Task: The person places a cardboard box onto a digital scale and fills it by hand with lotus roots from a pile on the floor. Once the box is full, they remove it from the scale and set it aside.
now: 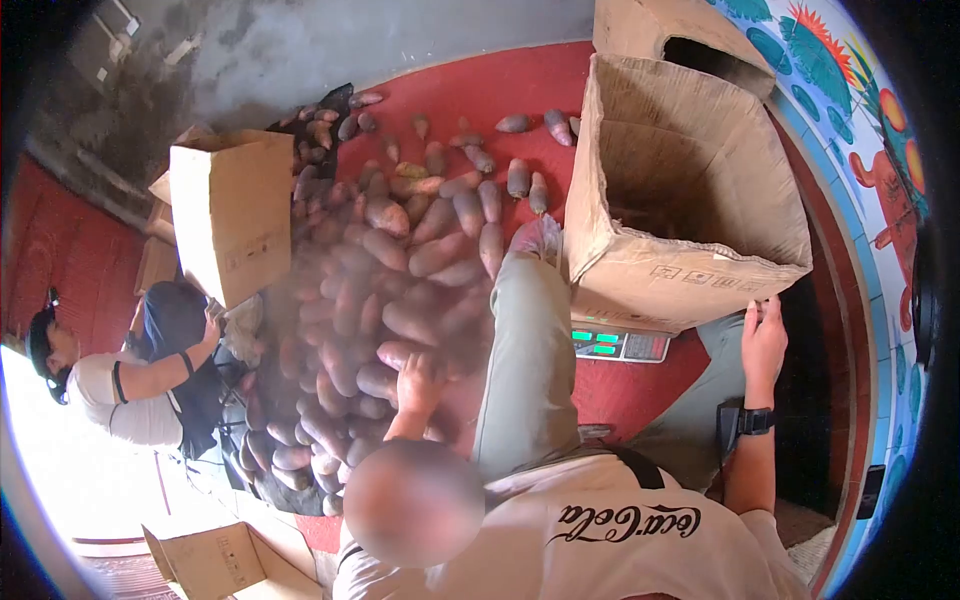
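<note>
My left hand [420,385] is closed at the edge of the heap, its fingers curled on a sweet potato [397,353]. Purple-red sweet potatoes [410,322] lie piled around it. On the right, my right hand [764,345] has its fingers at the lower edge of a large open cardboard box [690,280]; its fingertips touch the cardboard. That box rests tilted on a digital scale [640,347] with lit green displays. The bottom of the box is in shadow, so its contents are hard to make out.
A co-worker [140,375] sits at the left, one hand by another tall cardboard box [235,215]. More boxes are an open one [225,555] at bottom left and one [640,30] behind mine. Loose sweet potatoes lie on the red floor covering [460,85]. A painted wall [890,200] borders the right.
</note>
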